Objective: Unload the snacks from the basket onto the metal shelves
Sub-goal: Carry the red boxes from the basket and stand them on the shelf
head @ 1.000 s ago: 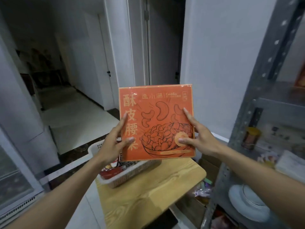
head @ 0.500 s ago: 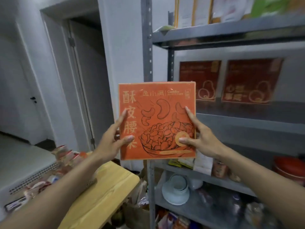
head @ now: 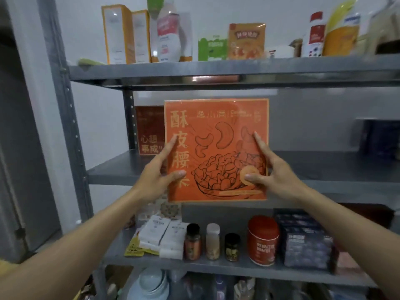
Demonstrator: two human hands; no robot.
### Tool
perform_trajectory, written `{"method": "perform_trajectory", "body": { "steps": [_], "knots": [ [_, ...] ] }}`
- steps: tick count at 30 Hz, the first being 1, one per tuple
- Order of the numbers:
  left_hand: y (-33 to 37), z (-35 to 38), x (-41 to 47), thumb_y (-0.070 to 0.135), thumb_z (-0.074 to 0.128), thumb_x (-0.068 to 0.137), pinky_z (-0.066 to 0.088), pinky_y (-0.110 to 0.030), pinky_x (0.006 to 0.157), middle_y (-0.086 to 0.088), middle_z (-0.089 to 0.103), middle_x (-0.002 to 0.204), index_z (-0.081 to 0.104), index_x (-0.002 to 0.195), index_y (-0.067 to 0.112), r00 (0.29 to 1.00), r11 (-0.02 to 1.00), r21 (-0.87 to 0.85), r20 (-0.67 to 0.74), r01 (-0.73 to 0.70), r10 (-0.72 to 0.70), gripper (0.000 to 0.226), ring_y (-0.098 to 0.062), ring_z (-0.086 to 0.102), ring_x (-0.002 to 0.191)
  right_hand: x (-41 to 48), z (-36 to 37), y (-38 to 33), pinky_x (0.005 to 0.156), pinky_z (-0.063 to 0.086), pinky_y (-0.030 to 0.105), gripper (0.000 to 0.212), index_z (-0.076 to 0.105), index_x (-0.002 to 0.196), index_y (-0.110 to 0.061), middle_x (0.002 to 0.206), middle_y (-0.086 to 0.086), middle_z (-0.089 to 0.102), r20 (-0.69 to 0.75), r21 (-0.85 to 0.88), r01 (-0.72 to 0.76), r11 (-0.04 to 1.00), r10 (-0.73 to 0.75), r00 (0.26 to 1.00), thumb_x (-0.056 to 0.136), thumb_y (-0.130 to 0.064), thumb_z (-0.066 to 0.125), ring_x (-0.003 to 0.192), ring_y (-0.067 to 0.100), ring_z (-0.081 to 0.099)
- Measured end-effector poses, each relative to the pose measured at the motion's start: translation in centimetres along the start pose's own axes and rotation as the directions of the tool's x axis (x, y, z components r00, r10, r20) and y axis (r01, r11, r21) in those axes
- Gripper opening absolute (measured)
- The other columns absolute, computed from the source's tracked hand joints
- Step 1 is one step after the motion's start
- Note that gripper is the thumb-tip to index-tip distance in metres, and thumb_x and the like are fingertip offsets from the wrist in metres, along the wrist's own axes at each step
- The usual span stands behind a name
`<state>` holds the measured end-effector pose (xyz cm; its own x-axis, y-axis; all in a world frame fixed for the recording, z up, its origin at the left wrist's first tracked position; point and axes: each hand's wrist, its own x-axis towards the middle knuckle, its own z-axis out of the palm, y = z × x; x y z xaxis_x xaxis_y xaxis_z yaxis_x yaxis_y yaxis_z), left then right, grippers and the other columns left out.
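Observation:
I hold a flat orange cashew snack box point(head: 216, 148) upright in front of the grey metal shelves point(head: 216, 71). My left hand point(head: 154, 176) grips its left edge, thumb on the front. My right hand point(head: 275, 172) grips its right edge the same way. The box hangs level with the middle shelf point(head: 335, 169), before its front edge. Behind it on that shelf stands a dark red box point(head: 149, 131), partly hidden. The basket is out of view.
The top shelf carries cartons, bottles and pouches point(head: 246, 41). The lower shelf point(head: 216, 267) holds small jars point(head: 213, 241), a red tub point(head: 263, 240), white packs point(head: 161, 237) and dark blue boxes point(head: 305, 241). Bowls point(head: 152, 284) sit below. A blue box point(head: 381, 139) stands at the middle shelf's right.
My view has swung right from the basket and wooden table to face the shelves. The orange box stays in both hands and now sits in front of the middle shelf.

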<state>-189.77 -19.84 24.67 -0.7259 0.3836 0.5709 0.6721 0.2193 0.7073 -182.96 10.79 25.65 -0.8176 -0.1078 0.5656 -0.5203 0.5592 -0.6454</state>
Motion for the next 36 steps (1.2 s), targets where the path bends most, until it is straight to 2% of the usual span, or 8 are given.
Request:
{"method": "perform_trajectory", "body": {
  "steps": [4, 11, 19, 22, 25, 29, 33, 36],
  "knots": [
    [0.1, 4.4, 5.8, 0.01, 0.067, 0.088, 0.05, -0.014, 0.09, 0.033, 0.039, 0.134, 0.015, 0.151, 0.045, 0.996, 0.998, -0.016, 0.061, -0.066, 0.066, 0.089, 0.01, 0.054, 0.115, 1.0, -4.5, 3.2, 0.115, 0.036, 0.043, 0.106, 0.006, 0.149, -0.056, 0.148, -0.028, 0.027, -0.055, -0.054, -0.038, 0.998, 0.035, 0.998, 0.082, -0.013, 0.075, 0.137, 0.003, 0.039],
    [-3.0, 10.9, 16.1, 0.014, 0.067, 0.089, 0.051, -0.015, 0.087, 0.029, 0.041, 0.133, 0.01, 0.145, 0.058, 0.977, 0.988, -0.102, 0.167, -0.115, 0.131, 0.092, 0.008, 0.054, 0.114, 4.4, -9.8, 9.8, 0.108, 0.043, 0.038, 0.107, 0.003, 0.148, -0.057, 0.143, -0.022, 0.035, -0.159, -0.11, -0.106, 0.988, 0.088, 0.983, 0.082, -0.012, 0.074, 0.124, 0.0, 0.05],
    [-7.3, 17.6, 26.4, 0.012, 0.07, 0.087, 0.047, -0.014, 0.094, 0.018, 0.042, 0.135, 0.005, 0.138, 0.068, 0.965, 0.988, -0.079, 0.217, -0.132, 0.146, 0.101, 0.011, 0.052, 0.111, 9.3, -14.6, 17.7, 0.112, 0.038, 0.034, 0.107, 0.005, 0.144, -0.062, 0.131, -0.046, 0.025, -0.204, -0.18, -0.176, 0.968, 0.138, 0.969, 0.081, -0.01, 0.075, 0.125, -0.005, 0.046],
    [-8.6, 19.8, 29.1, 0.012, 0.073, 0.085, 0.041, -0.026, 0.106, 0.018, 0.044, 0.132, 0.005, 0.132, 0.072, 0.969, 0.991, -0.029, 0.207, -0.129, 0.132, 0.102, 0.006, 0.051, 0.115, 11.4, -16.2, 20.8, 0.113, 0.037, 0.035, 0.109, 0.006, 0.142, -0.061, 0.137, -0.037, 0.03, -0.203, -0.212, -0.178, 0.961, 0.135, 0.97, 0.078, -0.011, 0.078, 0.134, 0.008, 0.043],
    [-9.6, 21.9, 31.4, 0.008, 0.073, 0.084, 0.03, -0.006, 0.104, 0.034, 0.033, 0.134, 0.004, 0.139, 0.056, 0.968, 0.991, -0.008, 0.21, -0.137, 0.136, 0.1, 0.004, 0.041, 0.128, 13.5, -17.7, 24.4, 0.114, 0.033, 0.033, 0.108, 0.008, 0.147, -0.052, 0.151, -0.015, 0.033, -0.213, -0.227, -0.17, 0.959, 0.122, 0.969, 0.074, -0.018, 0.081, 0.138, 0.013, 0.04],
    [-10.9, 24.5, 34.4, 0.001, 0.07, 0.085, 0.021, 0.005, 0.099, 0.04, 0.018, 0.135, 0.0, 0.143, 0.046, 0.966, 0.986, 0.027, 0.208, -0.164, 0.155, 0.102, 0.017, 0.023, 0.129, 16.0, -19.4, 29.0, 0.107, 0.03, 0.013, 0.108, 0.012, 0.151, -0.039, 0.149, -0.012, 0.031, -0.212, -0.26, -0.14, 0.955, 0.085, 0.974, 0.073, -0.02, 0.083, 0.139, 0.011, 0.035],
    [-12.5, 26.9, 36.7, 0.006, 0.066, 0.09, 0.018, -0.011, 0.112, 0.035, 0.01, 0.146, -0.002, 0.146, 0.047, 0.962, 0.96, 0.147, 0.171, -0.238, 0.212, 0.098, 0.019, 0.012, 0.134, 18.0, -20.5, 32.3, 0.098, 0.046, 0.022, 0.11, 0.007, 0.143, -0.055, 0.144, -0.003, 0.041, -0.24, -0.309, -0.124, 0.943, 0.049, 0.97, 0.076, -0.013, 0.083, 0.13, 0.017, 0.046],
    [-13.2, 28.3, 37.7, 0.01, 0.062, 0.093, 0.017, -0.02, 0.116, 0.018, 0.012, 0.157, -0.004, 0.146, 0.055, 0.958, 0.94, 0.207, 0.152, -0.27, 0.242, 0.096, 0.002, 0.014, 0.142, 19.1, -21.1, 34.1, 0.102, 0.038, 0.026, 0.112, 0.005, 0.139, -0.062, 0.146, 0.007, 0.045, -0.264, -0.351, -0.124, 0.928, 0.029, 0.964, 0.075, -0.015, 0.084, 0.129, 0.023, 0.047]
  ]
}}
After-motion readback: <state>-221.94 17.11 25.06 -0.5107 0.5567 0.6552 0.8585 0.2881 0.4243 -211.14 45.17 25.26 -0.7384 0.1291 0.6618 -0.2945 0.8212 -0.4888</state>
